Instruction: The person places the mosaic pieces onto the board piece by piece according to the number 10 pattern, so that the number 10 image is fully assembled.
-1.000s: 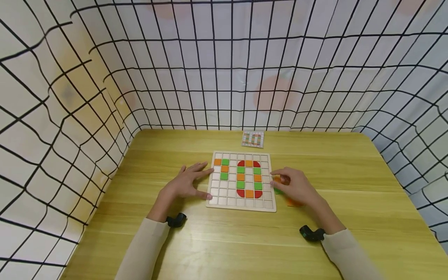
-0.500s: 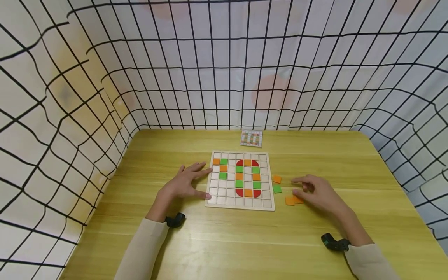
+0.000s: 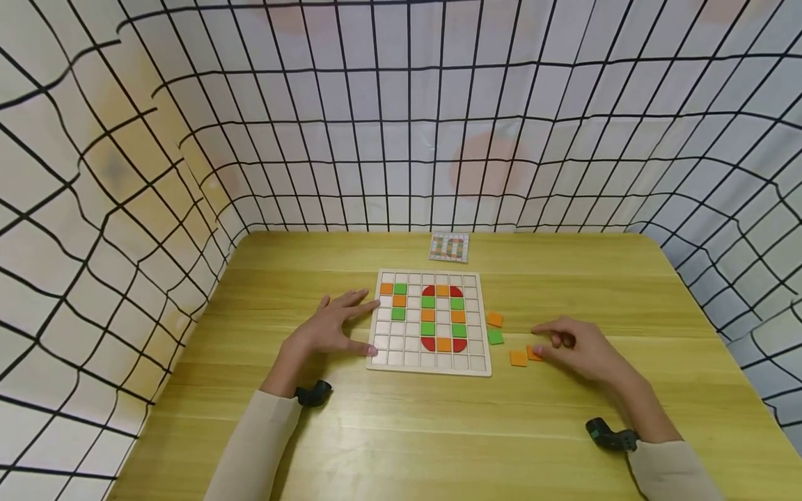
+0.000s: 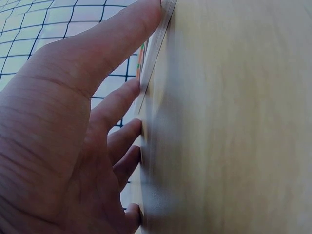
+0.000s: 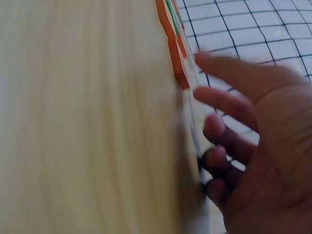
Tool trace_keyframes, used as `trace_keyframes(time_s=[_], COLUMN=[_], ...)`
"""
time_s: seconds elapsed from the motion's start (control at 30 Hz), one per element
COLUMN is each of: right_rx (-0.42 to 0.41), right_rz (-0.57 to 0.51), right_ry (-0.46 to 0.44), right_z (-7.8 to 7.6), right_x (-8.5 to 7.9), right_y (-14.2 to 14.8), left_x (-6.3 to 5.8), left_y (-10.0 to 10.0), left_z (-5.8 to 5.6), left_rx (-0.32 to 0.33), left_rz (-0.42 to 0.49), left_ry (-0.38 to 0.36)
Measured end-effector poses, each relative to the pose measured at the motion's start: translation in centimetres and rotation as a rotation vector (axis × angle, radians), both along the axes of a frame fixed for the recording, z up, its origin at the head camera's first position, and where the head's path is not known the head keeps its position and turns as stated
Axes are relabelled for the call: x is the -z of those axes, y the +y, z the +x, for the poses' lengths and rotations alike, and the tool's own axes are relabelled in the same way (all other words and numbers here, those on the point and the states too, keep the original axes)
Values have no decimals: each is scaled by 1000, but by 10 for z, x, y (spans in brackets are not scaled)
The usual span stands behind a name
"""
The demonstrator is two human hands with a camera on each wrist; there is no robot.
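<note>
A pale wooden grid board (image 3: 426, 371) lies on the table, set with orange, green and red pieces. Those on its right side form an oval ring with red rounded corners; several squares near the upper left form a short bent line. My left hand (image 3: 335, 325) is spread at the board's left edge, thumb and index fingertip resting on its rim. My right hand (image 3: 585, 350) is right of the board, thumb tip at an orange square tile (image 3: 535, 353), index finger extended and the other fingers loosely bent. In the right wrist view that thumb and index finger stand apart beside orange tiles (image 5: 178, 66).
Another orange tile (image 3: 518, 358) lies left of the one by my right thumb. An orange tile (image 3: 495, 319) and a green tile (image 3: 496, 337) lie close to the board's right edge. Behind the board is a small pattern card (image 3: 448, 247). Black wire mesh (image 3: 388, 125) surrounds the table.
My right hand has moved right, away from the board's edge, uncovering the loose tiles, and has come to the orange tile farthest right. My left hand has kept its place.
</note>
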State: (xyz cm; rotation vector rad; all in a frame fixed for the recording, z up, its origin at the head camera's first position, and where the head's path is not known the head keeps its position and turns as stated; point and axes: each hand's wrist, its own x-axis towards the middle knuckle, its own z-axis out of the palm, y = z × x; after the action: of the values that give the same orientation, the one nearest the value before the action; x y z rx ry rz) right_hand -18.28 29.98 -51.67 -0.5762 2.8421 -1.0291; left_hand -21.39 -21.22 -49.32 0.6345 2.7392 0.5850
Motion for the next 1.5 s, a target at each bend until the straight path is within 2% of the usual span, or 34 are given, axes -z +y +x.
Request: trace_keyframes(time_s=[0.13, 0.4, 0.67, 0.87, 1.07, 1.23, 1.5], right_rx=[-42, -100, -68, -27, -8, -8, -61], right_rz=[4, -16, -19, -17, -18, -33, -71], right_ry=[-39, 23, 11, -16, -32, -62, -38], right_z=[3, 6, 3, 2, -6, -14, -25], right_x=[-2, -7, -2, -5, -10, -14, -18], right_y=[3, 4, 4, -3, -21, -48, -94], left_x=[1, 0, 0, 0, 0, -1, -1], left_y=[0, 1, 2, 2, 2, 0, -1], left_z=[0, 0, -1, -2, -1, 0, 0], left_rx=[6, 12, 14, 10, 10, 3, 4], left_rz=[1, 2, -2, -3, 6, 14, 25], left_ry=[-1, 2, 3, -1, -6, -6, 2])
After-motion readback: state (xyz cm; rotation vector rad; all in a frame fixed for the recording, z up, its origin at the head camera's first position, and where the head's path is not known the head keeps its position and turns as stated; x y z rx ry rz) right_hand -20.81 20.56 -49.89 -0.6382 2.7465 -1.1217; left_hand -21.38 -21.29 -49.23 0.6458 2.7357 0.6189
